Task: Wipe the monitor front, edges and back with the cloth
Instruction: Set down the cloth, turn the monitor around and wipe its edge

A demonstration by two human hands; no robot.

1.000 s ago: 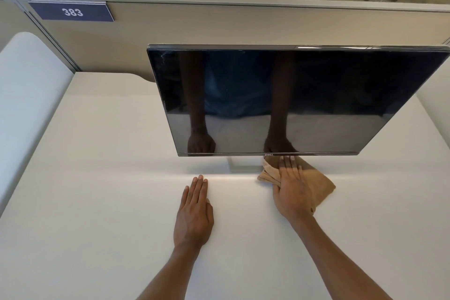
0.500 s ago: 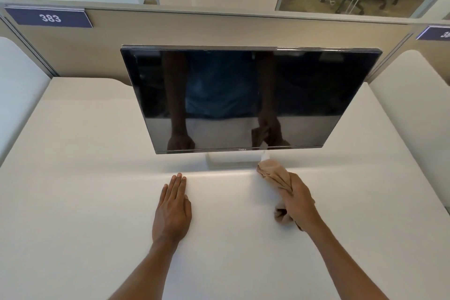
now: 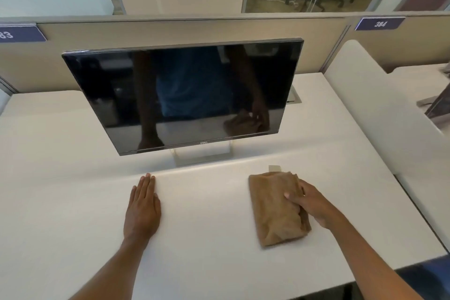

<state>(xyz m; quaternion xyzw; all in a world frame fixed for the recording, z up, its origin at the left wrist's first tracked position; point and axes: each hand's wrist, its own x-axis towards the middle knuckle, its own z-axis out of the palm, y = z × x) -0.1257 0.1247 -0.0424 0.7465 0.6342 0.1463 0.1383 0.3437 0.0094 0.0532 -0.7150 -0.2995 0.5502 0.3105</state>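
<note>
A dark, switched-off monitor stands on a silver stand in the middle of the white desk, its screen tilted up toward me. A folded brown cloth lies on the desk in front of the monitor's right half. My right hand grips the cloth's right edge, thumb on top and fingers tucked against the fold. My left hand rests flat on the desk, fingers straight, below the monitor's left half and apart from it.
A beige partition runs behind the monitor, with a blue label 384 at the right. A white curved divider borders the desk's right side; part of another monitor shows beyond it. The desk's front edge is at lower right.
My right hand has pulled the cloth back from the monitor's bottom edge and laid it on the desk, farther right. My view has shifted right. The left hand stays flat.
</note>
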